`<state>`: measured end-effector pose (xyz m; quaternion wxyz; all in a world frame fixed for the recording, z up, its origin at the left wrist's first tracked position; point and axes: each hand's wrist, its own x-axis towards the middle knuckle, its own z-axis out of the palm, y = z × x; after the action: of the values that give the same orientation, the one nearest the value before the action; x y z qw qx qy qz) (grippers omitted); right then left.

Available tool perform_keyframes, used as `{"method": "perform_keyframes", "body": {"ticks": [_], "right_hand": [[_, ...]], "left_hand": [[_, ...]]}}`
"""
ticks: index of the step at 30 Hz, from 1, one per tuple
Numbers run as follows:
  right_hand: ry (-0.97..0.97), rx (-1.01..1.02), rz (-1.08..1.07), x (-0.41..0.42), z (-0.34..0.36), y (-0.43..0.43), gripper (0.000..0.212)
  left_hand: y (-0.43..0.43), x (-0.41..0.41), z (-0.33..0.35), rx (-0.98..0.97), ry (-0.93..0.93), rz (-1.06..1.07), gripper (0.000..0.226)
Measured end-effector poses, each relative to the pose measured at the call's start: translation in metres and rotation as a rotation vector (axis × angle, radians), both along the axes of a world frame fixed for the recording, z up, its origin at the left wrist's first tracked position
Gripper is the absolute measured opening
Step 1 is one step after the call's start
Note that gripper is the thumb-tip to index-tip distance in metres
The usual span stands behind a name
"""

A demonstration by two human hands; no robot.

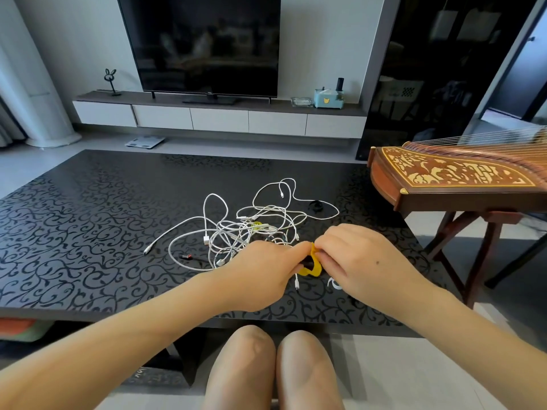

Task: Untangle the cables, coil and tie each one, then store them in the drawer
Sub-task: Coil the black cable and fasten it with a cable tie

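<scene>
A black scroll-patterned table [88, 232] fills the middle of the frame. At its centre sprawls a tangle of white cables [245, 229], looped over one another. Just below and right of it the left hand [263, 276] and right hand [358, 261] meet, and both pinch a yellow strap [312, 269] between curled fingers. What the strap wraps is hidden, perhaps a cable. A white plug [296, 284] hangs below the left hand.

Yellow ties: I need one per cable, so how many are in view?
2. One yellow tie is pinched between the left hand and right hand; the other lies among the tangled white cables. More may be hidden under them.
</scene>
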<state>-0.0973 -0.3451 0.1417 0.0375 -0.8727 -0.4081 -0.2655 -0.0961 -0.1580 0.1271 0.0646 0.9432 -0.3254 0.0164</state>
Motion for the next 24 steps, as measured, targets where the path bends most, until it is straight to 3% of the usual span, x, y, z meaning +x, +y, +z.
{"method": "perform_keyframes", "body": {"ticks": [8, 14, 17, 20, 22, 24], "right_hand": [[-0.116, -0.030, -0.111, -0.007, -0.011, 0.018, 0.035], [-0.305, -0.154, -0.077, -0.002, -0.008, 0.011, 0.027], [-0.330, -0.293, 0.006, 0.004, -0.008, 0.008, 0.024], [-0.124, -0.453, 0.030, 0.012, -0.001, 0.016, 0.016], [0.132, -0.550, -0.041, 0.022, 0.000, 0.021, 0.013], [0.427, -0.489, -0.096, 0.031, 0.002, 0.017, 0.005]], "left_hand": [[-0.005, 0.011, -0.005, 0.075, -0.057, 0.044, 0.013], [-0.002, 0.018, -0.016, 0.016, 0.049, 0.103, 0.014], [-0.010, 0.017, -0.024, 0.161, 0.033, 0.105, 0.016], [-0.021, 0.011, -0.029, 0.422, -0.113, -0.026, 0.018], [-0.023, 0.009, -0.032, 0.534, -0.211, -0.176, 0.024], [-0.019, 0.010, -0.035, 0.547, -0.200, -0.257, 0.027]]}}
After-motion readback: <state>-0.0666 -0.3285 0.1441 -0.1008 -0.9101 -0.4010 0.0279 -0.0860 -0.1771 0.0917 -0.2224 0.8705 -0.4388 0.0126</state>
